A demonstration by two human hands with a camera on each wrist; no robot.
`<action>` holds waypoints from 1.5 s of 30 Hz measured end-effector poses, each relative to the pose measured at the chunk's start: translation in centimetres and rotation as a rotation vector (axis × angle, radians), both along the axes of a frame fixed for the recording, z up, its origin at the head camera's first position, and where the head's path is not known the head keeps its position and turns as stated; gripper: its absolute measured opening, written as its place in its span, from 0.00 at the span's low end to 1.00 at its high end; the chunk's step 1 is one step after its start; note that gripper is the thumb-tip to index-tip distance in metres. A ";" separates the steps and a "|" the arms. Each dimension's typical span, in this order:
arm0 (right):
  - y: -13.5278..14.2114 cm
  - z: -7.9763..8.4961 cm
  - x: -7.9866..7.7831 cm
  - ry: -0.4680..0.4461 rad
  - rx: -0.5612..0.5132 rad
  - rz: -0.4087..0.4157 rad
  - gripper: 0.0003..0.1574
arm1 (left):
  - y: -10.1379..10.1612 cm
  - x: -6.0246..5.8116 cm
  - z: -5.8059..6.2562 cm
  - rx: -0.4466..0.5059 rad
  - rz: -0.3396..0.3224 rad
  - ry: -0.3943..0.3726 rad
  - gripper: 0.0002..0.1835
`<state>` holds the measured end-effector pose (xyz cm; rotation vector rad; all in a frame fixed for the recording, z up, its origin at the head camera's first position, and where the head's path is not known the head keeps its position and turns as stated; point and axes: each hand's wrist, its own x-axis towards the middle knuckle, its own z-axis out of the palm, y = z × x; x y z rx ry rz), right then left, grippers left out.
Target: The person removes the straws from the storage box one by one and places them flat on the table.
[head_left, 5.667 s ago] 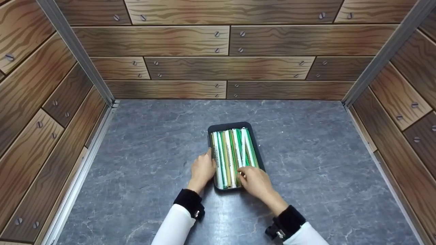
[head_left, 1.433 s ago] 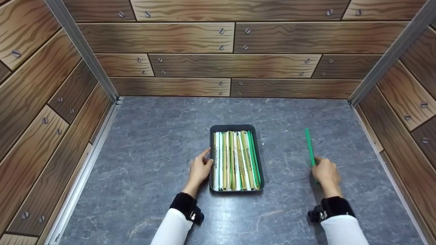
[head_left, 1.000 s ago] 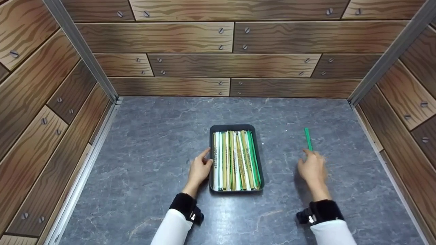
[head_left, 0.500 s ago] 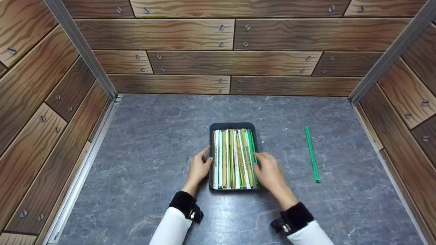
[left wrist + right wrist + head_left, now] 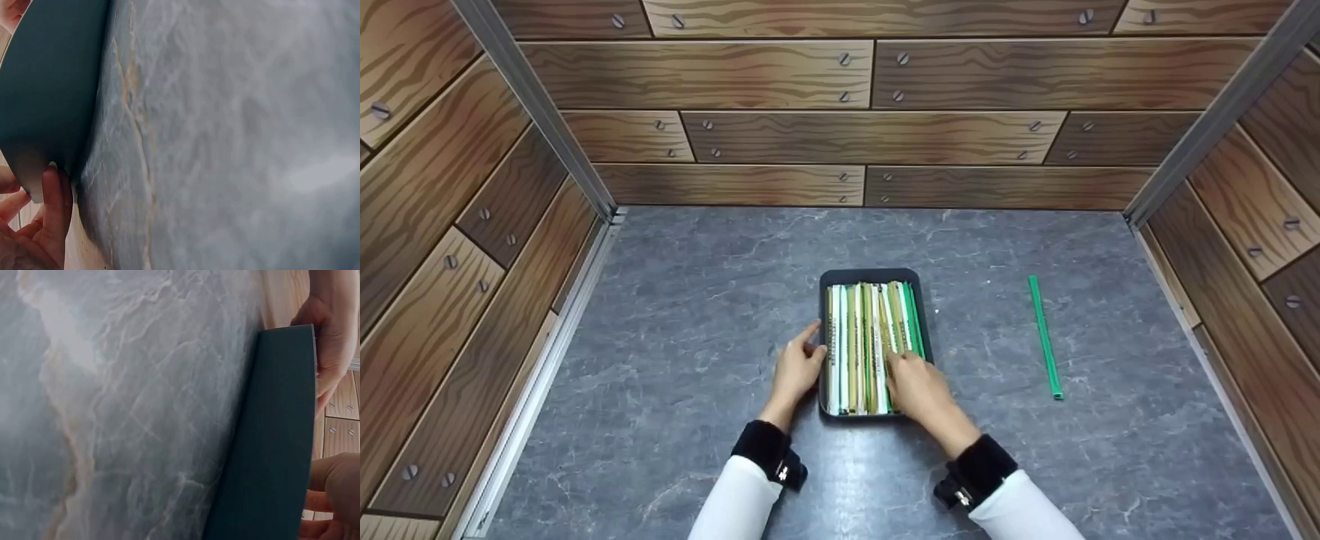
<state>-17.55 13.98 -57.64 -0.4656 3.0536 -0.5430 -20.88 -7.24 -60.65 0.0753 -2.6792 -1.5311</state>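
Observation:
A dark shallow tray (image 5: 870, 275) on the floor holds a tight row of long, thin wrapped packets (image 5: 855, 330) in white, gold and green, some printed. My left hand (image 5: 796, 367) lies along the tray's left side, index finger and thumb resting at its wall; in the left wrist view its fingers (image 5: 53, 197) press the tray's outer corner. My right hand (image 5: 919, 386) reaches over the right half of the row, fingers bent down among the packets. In the right wrist view the tray's wall (image 5: 270, 427) hides those fingertips; I cannot tell whether they pinch a packet.
One long green packet (image 5: 1045, 337) lies alone on the grey marbled floor (image 5: 697, 300), right of the tray. Wood-patterned panels (image 5: 780, 139) wall in the back and both sides, with metal rails (image 5: 536, 112) at the corners.
My right hand let go of the green packet on the floor at right and moved left to the tray, now over its packets. My left hand stays at the tray's side.

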 end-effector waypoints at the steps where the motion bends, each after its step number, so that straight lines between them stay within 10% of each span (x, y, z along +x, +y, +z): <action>1: -0.1 -0.1 0.0 -0.007 0.013 -0.004 0.27 | 0.0 0.0 0.0 0.004 -0.001 -0.005 0.28; 23: -0.4 -1.2 -0.2 0.038 0.033 0.002 0.23 | -0.1 0.0 -0.2 -0.014 -0.010 0.017 0.27; 45: -0.1 -0.7 -0.5 -0.024 -0.178 -0.046 0.21 | -0.1 -0.1 -0.1 0.004 -0.016 0.009 0.27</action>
